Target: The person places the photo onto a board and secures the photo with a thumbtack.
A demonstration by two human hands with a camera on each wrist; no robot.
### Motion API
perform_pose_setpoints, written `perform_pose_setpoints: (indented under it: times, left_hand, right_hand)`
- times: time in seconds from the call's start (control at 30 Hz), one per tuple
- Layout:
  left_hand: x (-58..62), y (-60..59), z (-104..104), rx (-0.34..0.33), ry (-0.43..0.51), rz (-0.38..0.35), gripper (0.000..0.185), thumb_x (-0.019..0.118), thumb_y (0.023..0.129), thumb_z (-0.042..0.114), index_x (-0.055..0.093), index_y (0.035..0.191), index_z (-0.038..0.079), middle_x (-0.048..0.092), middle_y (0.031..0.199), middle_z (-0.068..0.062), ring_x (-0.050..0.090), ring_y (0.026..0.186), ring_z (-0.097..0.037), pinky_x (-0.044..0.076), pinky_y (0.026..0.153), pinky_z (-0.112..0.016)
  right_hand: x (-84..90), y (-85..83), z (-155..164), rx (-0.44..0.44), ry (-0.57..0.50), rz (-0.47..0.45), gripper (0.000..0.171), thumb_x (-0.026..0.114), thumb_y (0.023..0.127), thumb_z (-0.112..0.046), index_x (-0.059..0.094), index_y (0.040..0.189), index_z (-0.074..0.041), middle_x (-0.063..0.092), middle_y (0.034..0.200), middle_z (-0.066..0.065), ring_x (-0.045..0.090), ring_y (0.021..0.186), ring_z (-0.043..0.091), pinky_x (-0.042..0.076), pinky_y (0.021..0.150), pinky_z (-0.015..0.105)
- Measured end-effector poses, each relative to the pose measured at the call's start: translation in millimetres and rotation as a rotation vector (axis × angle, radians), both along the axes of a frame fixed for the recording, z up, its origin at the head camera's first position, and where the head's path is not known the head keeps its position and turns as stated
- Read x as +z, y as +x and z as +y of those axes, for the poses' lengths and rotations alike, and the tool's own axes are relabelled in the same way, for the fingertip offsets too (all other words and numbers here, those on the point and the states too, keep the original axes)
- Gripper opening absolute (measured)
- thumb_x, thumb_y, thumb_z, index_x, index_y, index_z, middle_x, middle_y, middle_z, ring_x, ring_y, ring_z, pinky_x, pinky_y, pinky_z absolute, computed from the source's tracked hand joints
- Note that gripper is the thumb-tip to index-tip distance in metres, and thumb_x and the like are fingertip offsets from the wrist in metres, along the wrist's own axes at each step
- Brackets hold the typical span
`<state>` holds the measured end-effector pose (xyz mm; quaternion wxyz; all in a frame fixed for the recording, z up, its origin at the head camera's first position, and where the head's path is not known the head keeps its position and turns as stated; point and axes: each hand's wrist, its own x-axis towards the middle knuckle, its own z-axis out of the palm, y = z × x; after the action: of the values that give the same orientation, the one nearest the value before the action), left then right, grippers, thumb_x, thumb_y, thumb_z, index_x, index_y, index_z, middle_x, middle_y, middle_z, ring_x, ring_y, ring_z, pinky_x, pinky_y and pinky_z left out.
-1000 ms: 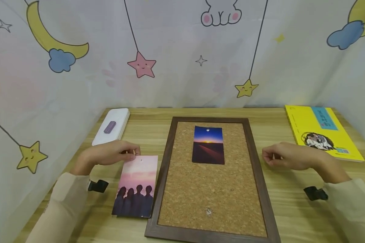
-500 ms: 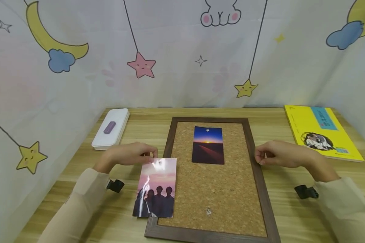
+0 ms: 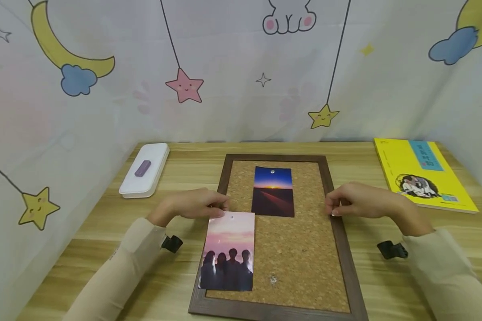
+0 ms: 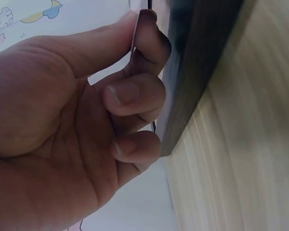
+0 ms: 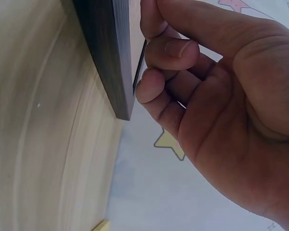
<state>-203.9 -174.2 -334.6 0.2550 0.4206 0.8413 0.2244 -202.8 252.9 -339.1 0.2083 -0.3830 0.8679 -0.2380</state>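
My left hand [image 3: 209, 203] pinches a glossy photo print [image 3: 229, 249] by its top edge, with four-figure silhouettes avoided in count: several dark figures stand against a pink sky. The print overlaps the left side of a cork board [image 3: 301, 263] in a dark wooden frame. In the left wrist view, thumb and forefinger meet on the print's edge. My right hand [image 3: 357, 200] is over the frame's right side, thumb and forefinger pinched at a tiny shiny pin [image 3: 333, 214]; the right wrist view cuts off those fingertips. A sunset photo [image 3: 273, 196] hangs on the cork under a shiny round pin [image 3: 272, 171].
Near the cork's lower edge lies a small clear cluster [image 3: 274, 280]. A white case [image 3: 150, 178] with a purple block [image 3: 143, 168] on it is at the back left. The yellow book [image 3: 421, 178] lies at the back right.
My left hand has carried the print rightward from beside the board to over its left part. My right hand has moved left, from beside the frame to over its right side.
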Motion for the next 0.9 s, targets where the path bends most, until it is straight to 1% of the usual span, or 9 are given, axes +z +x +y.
perform_pose_setpoints:
  times: [0.1, 0.23, 0.37, 0.47, 0.6, 0.77, 0.9]
  left_hand:
    - [-1.1, -0.5, 7.2, -0.022, 0.012, 0.002, 0.008, 0.054, 0.103, 0.008, 0.059, 0.097, 0.009, 0.053, 0.078, 0.005, 0.045, 0.067, -0.005, 0.041, 0.066, -0.025]
    - [-1.6, -0.7, 17.5, -0.02, 0.016, -0.031, 0.007, 0.054, 0.103, 0.008, 0.061, 0.1, 0.008, 0.058, 0.078, 0.002, 0.05, 0.067, -0.007, 0.043, 0.065, -0.025]
    - [0.2, 0.2, 26.5, -0.012, -0.006, -0.037, 0.007, 0.054, 0.104, 0.01, 0.06, 0.1, 0.009, 0.058, 0.076, 0.003, 0.049, 0.064, -0.007, 0.04, 0.063, -0.024]
    - [0.0, -0.1, 33.6, -0.032, -0.012, -0.031, 0.007, 0.054, 0.104, 0.011, 0.057, 0.099, 0.01, 0.057, 0.076, 0.004, 0.048, 0.063, -0.006, 0.039, 0.062, -0.024]
    - [-1.7, -1.6, 44.6, -0.062, -0.016, -0.047, 0.008, 0.053, 0.105, 0.011, 0.055, 0.097, 0.01, 0.054, 0.077, 0.005, 0.049, 0.064, -0.006, 0.039, 0.063, -0.023]
    - [-1.5, -3.1, 54.6, -0.084, -0.022, -0.045, 0.009, 0.052, 0.105, 0.011, 0.055, 0.096, 0.01, 0.058, 0.077, 0.002, 0.055, 0.065, -0.01, 0.041, 0.063, -0.024]
    - [-1.6, -3.4, 60.9, -0.087, -0.028, -0.056, 0.01, 0.052, 0.105, 0.011, 0.055, 0.095, 0.01, 0.06, 0.076, 0.001, 0.061, 0.066, -0.014, 0.043, 0.064, -0.024]
  right_hand:
    - [-0.3, -0.2, -6.0, 0.014, -0.014, -0.031, 0.012, 0.062, 0.1, -0.011, 0.068, 0.094, -0.019, 0.063, 0.083, -0.007, 0.052, 0.072, 0.007, 0.045, 0.065, 0.025]
    - [0.9, -0.9, -12.8, 0.026, -0.033, -0.056, 0.011, 0.06, 0.101, -0.01, 0.067, 0.093, -0.016, 0.062, 0.082, -0.005, 0.051, 0.071, 0.006, 0.046, 0.065, 0.026]
    - [2.1, -3.4, -21.4, 0.051, -0.049, -0.044, 0.01, 0.061, 0.1, -0.01, 0.066, 0.092, -0.014, 0.059, 0.079, -0.007, 0.051, 0.07, 0.006, 0.045, 0.064, 0.026]
    - [3.2, -4.3, -26.3, 0.065, -0.05, -0.041, 0.01, 0.062, 0.1, -0.01, 0.066, 0.092, -0.014, 0.057, 0.078, -0.008, 0.05, 0.069, 0.006, 0.045, 0.063, 0.026]
    - [4.5, -4.8, -30.7, 0.062, -0.037, -0.035, 0.01, 0.063, 0.1, -0.011, 0.067, 0.092, -0.015, 0.057, 0.08, -0.009, 0.052, 0.071, 0.008, 0.046, 0.064, 0.027]
    - [4.7, -8.8, -39.4, 0.088, -0.037, -0.007, 0.01, 0.063, 0.099, -0.012, 0.068, 0.092, -0.017, 0.057, 0.079, -0.011, 0.053, 0.07, 0.009, 0.047, 0.063, 0.027]
    - [5.2, -11.0, -47.3, 0.117, -0.051, -0.009, 0.011, 0.063, 0.099, -0.01, 0.068, 0.091, -0.016, 0.057, 0.078, -0.011, 0.053, 0.069, 0.009, 0.047, 0.063, 0.027]
